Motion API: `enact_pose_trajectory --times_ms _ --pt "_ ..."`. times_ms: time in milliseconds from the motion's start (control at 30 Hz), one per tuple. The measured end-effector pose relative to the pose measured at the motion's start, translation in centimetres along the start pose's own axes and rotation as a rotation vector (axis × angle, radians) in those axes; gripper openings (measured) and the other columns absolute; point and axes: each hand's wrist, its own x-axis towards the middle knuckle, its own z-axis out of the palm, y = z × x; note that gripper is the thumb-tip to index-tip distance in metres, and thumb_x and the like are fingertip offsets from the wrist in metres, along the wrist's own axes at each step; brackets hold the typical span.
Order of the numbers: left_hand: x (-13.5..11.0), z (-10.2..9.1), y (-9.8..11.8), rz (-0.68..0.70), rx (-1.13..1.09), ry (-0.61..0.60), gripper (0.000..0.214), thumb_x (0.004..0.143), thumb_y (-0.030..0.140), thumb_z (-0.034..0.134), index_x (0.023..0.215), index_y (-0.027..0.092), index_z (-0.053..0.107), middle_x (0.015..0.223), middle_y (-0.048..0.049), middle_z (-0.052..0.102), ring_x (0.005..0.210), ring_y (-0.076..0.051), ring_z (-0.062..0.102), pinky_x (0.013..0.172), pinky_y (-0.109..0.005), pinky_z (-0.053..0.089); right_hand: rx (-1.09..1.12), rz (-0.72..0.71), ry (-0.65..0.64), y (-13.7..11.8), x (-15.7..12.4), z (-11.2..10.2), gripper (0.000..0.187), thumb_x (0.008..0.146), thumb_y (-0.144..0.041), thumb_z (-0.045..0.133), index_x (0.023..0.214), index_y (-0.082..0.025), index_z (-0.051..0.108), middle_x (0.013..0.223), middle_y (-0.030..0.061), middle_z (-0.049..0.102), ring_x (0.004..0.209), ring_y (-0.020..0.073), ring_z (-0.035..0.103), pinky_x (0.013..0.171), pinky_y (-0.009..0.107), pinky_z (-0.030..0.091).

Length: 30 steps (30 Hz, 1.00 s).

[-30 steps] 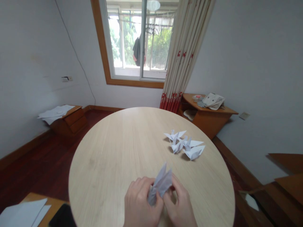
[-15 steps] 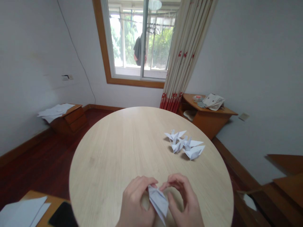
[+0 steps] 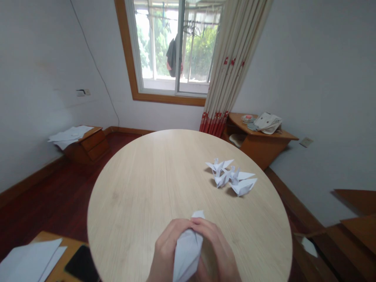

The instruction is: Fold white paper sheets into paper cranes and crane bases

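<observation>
A partly folded piece of white paper (image 3: 187,252) is between my two hands at the near side of the round table (image 3: 141,188). My left hand (image 3: 167,244) grips its left side, fingers curled over the top. From the right, my right hand (image 3: 216,243) pinches it, fingertips meeting those of the left. A pointed tip of the paper sticks out beyond the fingers. The thumbs are largely hidden. Further off on the right of the table sit several folded white paper cranes (image 3: 242,186), close together with wings spread.
Low at left, a wooden surface holds white paper sheets (image 3: 32,258) and a dark phone (image 3: 82,263). A small cabinet (image 3: 95,145) with papers stands at the left wall. A corner desk (image 3: 264,147) stands by the curtain (image 3: 229,66). Brown wooden furniture (image 3: 337,250) is at lower right.
My hands have come together over the paper, the right moving left until the fingertips meet. The paper has turned, showing a broader face and a tip beyond the fingers. The cranes stay put.
</observation>
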Motion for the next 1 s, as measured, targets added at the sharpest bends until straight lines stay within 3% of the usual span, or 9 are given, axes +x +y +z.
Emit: enact_pose_trajectory --times_ms 133,267,367,467,667,733,867,1000 --pt "0.0 -0.1 -0.2 0.07 0.031 -0.003 0.036 0.078 0.005 0.052 0.109 0.021 0.06 0.096 -0.0056 0.07 0.086 -0.019 0.067 0.075 -0.027 0.055 -0.108 -0.111 0.016 0.3 0.6 -0.3 0.043 0.075 -0.002 0.046 0.113 -0.017 0.058 0.106 0.0096 0.071 0.096 0.019 0.068 0.083 0.027 0.056" --pt "0.5 -0.8 -0.1 0.037 -0.024 -0.103 0.039 0.076 0.001 0.051 0.109 0.022 0.058 0.1 -0.0048 0.069 0.091 -0.018 0.066 0.08 -0.027 0.054 -0.014 -0.12 -0.049 0.6 1.0 -1.5 0.039 0.076 0.001 0.043 0.105 -0.021 0.057 0.103 0.0077 0.071 0.093 0.0172 0.069 0.078 0.025 0.057" --pt "0.7 -1.3 0.1 0.006 -0.143 -0.256 0.043 0.072 -0.005 0.047 0.103 0.023 0.058 0.093 -0.0013 0.067 0.085 -0.014 0.066 0.076 -0.022 0.052 0.01 -0.072 -0.114 0.9 0.8 -2.6 0.038 0.076 -0.002 0.045 0.106 -0.021 0.056 0.103 0.0062 0.07 0.095 0.0164 0.068 0.08 0.023 0.055" --pt "0.9 -1.6 0.5 -0.004 -0.204 -0.307 0.044 0.063 -0.007 0.045 0.092 0.022 0.06 0.089 -0.0002 0.062 0.083 -0.013 0.063 0.075 -0.022 0.05 0.047 0.001 -0.182 1.1 0.4 -3.3 0.035 0.076 -0.004 0.048 0.105 -0.023 0.054 0.104 0.0045 0.069 0.096 0.016 0.067 0.083 0.022 0.053" --pt "1.4 -2.2 0.7 -0.252 -0.325 -0.438 0.027 0.057 -0.002 0.05 0.073 0.018 0.056 0.09 -0.0017 0.056 0.081 -0.015 0.058 0.069 -0.023 0.046 0.262 0.192 -0.3 1.2 -0.1 -3.0 0.013 0.087 -0.013 0.046 0.085 -0.022 0.055 0.075 -0.0009 0.064 0.068 0.0128 0.064 0.064 0.021 0.05" --pt "1.4 -2.2 0.6 -0.303 -0.321 -0.448 0.02 0.061 0.002 0.053 0.073 0.018 0.056 0.087 -0.0019 0.057 0.079 -0.016 0.058 0.07 -0.025 0.047 0.344 0.275 -0.273 1.3 0.0 -2.7 0.014 0.091 -0.019 0.046 0.081 -0.021 0.057 0.072 -0.0003 0.062 0.065 0.0134 0.063 0.061 0.021 0.05" --pt "0.7 -1.6 -0.1 -0.396 -0.297 -0.345 0.015 0.065 0.007 0.056 0.075 0.019 0.059 0.077 -0.0013 0.061 0.08 -0.019 0.061 0.076 -0.029 0.05 0.407 0.434 -0.117 1.6 0.0 -2.0 0.018 0.091 -0.03 0.053 0.084 -0.021 0.067 0.079 0.0041 0.066 0.072 0.0169 0.066 0.063 0.022 0.054" --pt "-0.6 -0.4 -1.5 -0.631 -0.564 -0.21 0.024 0.073 0.02 0.067 0.094 0.02 0.055 0.071 0.0015 0.06 0.063 -0.012 0.06 0.056 -0.019 0.047 0.329 0.532 0.08 2.0 -0.3 -1.3 0.018 0.084 -0.036 0.066 0.091 -0.023 0.077 0.079 0.0064 0.072 0.068 0.0187 0.068 0.054 0.021 0.056"
